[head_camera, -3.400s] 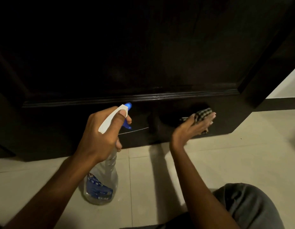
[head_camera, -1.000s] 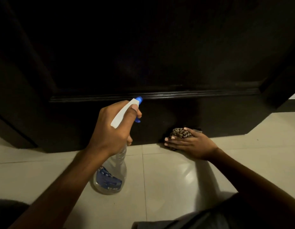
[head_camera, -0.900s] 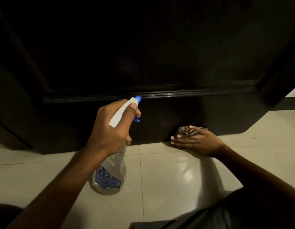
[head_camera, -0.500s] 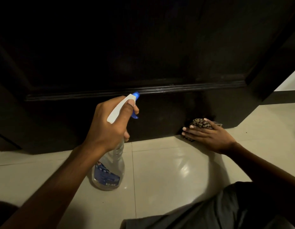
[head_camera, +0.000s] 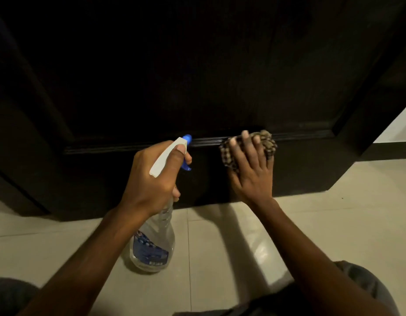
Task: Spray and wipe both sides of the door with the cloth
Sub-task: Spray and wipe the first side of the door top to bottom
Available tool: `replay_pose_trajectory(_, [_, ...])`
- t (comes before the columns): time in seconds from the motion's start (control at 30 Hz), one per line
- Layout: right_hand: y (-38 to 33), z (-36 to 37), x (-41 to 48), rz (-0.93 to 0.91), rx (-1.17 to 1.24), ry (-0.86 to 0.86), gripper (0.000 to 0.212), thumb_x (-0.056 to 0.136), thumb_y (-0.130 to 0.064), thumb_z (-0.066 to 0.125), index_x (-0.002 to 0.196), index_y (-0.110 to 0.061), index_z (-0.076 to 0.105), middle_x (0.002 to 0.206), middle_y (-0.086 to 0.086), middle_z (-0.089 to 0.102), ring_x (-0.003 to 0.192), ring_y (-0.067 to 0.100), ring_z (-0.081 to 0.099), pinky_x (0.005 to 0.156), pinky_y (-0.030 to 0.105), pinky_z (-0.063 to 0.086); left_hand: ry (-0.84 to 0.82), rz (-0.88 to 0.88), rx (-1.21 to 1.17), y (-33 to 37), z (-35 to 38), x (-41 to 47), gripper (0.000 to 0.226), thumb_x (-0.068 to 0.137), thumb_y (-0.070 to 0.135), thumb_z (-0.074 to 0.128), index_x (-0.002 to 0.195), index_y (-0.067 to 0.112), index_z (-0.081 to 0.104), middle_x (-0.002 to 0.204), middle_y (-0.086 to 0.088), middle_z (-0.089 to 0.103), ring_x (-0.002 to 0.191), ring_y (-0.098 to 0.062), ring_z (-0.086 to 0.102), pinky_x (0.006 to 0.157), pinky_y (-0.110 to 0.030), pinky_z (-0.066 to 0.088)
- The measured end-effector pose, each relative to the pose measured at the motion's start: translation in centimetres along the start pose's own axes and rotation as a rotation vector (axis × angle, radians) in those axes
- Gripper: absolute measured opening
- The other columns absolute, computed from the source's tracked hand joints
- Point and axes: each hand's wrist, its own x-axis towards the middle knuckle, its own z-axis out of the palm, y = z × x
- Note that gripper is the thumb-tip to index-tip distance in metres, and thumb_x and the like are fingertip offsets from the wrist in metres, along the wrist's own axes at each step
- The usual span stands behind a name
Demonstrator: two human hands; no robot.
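A dark wooden door fills the upper view, its bottom rail just above the floor. My left hand grips the white head of a clear spray bottle, thumb on top; the blue nozzle points at the door. My right hand presses a checked cloth flat against the door's lower rail, fingers straight and reaching the moulding line. Most of the cloth is hidden under my palm.
Pale glossy floor tiles run along the door's foot. The door's right edge stands out from a dark skirting board and a light wall. My grey-clad knees show at both bottom corners.
My right hand has lifted the cloth from the door's bottom edge near the floor up to the moulding line, fingers now pointing upward. The left hand holds the bottle steady.
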Motion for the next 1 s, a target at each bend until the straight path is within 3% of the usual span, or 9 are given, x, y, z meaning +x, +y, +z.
replay_pose_trajectory(0.17, [-4.6, 1.1, 2.6, 0.864, 0.499, 0.466, 0.066, 0.096, -0.013, 0.049, 0.158, -0.007, 0.024, 0.167, 0.016, 0.013, 0.156, 0.029, 0.003, 0.125, 0.029, 0.0, 0.012, 0.005, -0.01, 0.7, -0.5, -0.1, 0.038, 0.099, 0.037, 0.04, 0.088, 0.012, 0.067, 0.066, 0.017, 0.068, 0.034, -0.015, 0.057, 0.039, -0.028, 0.048])
replay_pose_trajectory(0.23, [-6.2, 1.2, 4.5, 1.047, 0.545, 0.568, 0.064, 0.098, -0.012, 0.05, 0.157, -0.003, 0.025, 0.167, 0.019, 0.013, 0.156, 0.033, 0.004, 0.125, 0.027, 0.0, 0.021, 0.006, -0.016, 0.8, -0.9, -0.2, 0.039, 0.099, 0.037, 0.04, 0.088, 0.011, 0.067, 0.064, 0.018, 0.068, 0.034, -0.016, 0.057, 0.039, -0.03, 0.049])
replay_pose_trajectory(0.33, [-8.9, 1.3, 5.1, 0.91, 0.453, 0.396, 0.07, 0.096, -0.018, 0.047, 0.16, -0.008, 0.021, 0.169, 0.008, 0.006, 0.156, 0.02, -0.006, 0.125, 0.032, -0.002, 0.035, 0.014, -0.017, 1.2, -2.0, -0.2, 0.04, 0.099, 0.036, 0.04, 0.088, 0.009, 0.067, 0.062, 0.017, 0.067, 0.033, -0.017, 0.057, 0.038, -0.03, 0.048])
replay_pose_trajectory(0.5, [-7.1, 0.5, 1.8, 0.114, 0.19, -0.022, 0.072, 0.095, -0.026, 0.045, 0.161, -0.032, 0.015, 0.169, -0.014, -0.005, 0.157, 0.014, -0.001, 0.126, 0.04, 0.001, 0.028, -0.007, -0.049, 1.7, -2.6, -0.1, 0.04, 0.098, 0.042, 0.043, 0.086, 0.013, 0.068, 0.068, 0.007, 0.069, 0.033, -0.021, 0.057, 0.037, -0.031, 0.047])
replay_pose_trajectory(0.57, [-5.0, -0.3, 2.4, 0.3, 0.261, 0.044, 0.076, 0.094, -0.024, 0.044, 0.162, -0.034, 0.01, 0.168, -0.016, -0.007, 0.157, 0.013, -0.004, 0.125, 0.033, -0.007, 0.031, -0.004, -0.045, 2.0, -2.5, -0.1, 0.043, 0.097, 0.048, 0.043, 0.087, 0.015, 0.068, 0.076, 0.004, 0.071, 0.034, -0.022, 0.058, 0.037, -0.031, 0.048])
replay_pose_trajectory(0.7, [-4.7, -0.5, 5.0, 0.886, 0.453, 0.408, 0.067, 0.097, -0.015, 0.045, 0.159, -0.002, 0.021, 0.168, 0.014, 0.011, 0.157, 0.033, 0.004, 0.126, 0.032, -0.001, 0.048, -0.019, -0.049, 2.6, -2.7, 0.3, 0.04, 0.097, 0.043, 0.043, 0.088, 0.013, 0.067, 0.087, -0.003, 0.072, 0.035, -0.024, 0.058, 0.038, -0.03, 0.048])
replay_pose_trajectory(0.8, [-8.8, 0.4, 4.6, 0.719, 0.454, 0.244, 0.07, 0.095, -0.016, 0.044, 0.16, -0.007, 0.019, 0.169, 0.011, 0.009, 0.157, 0.032, 0.005, 0.126, 0.04, 0.002, 0.05, -0.012, -0.058, 3.1, -3.0, 0.4, 0.039, 0.098, 0.041, 0.043, 0.086, 0.012, 0.067, 0.078, -0.003, 0.071, 0.034, -0.023, 0.058, 0.038, -0.03, 0.047])
replay_pose_trajectory(0.93, [-9.8, 0.5, 2.7, 0.091, 0.247, -0.042, 0.069, 0.096, -0.023, 0.048, 0.16, -0.022, 0.021, 0.17, -0.008, 0.002, 0.157, 0.02, 0.008, 0.124, 0.047, 0.009, 0.056, 0.008, -0.046, 3.5, -3.3, 0.5, 0.039, 0.098, 0.039, 0.043, 0.086, 0.011, 0.068, 0.071, -0.001, 0.07, 0.034, -0.021, 0.058, 0.038, -0.03, 0.048])
replay_pose_trajectory(1.0, [-7.2, -0.4, 2.7, 0.081, 0.234, -0.018, 0.068, 0.094, -0.02, 0.052, 0.158, -0.021, 0.029, 0.17, -0.006, 0.009, 0.156, 0.021, 0.014, 0.124, 0.048, 0.016, 0.055, -0.002, -0.056, 3.8, -3.3, 0.7, 0.04, 0.098, 0.041, 0.044, 0.085, 0.012, 0.068, 0.075, -0.002, 0.071, 0.034, -0.023, 0.058, 0.037, -0.032, 0.048])
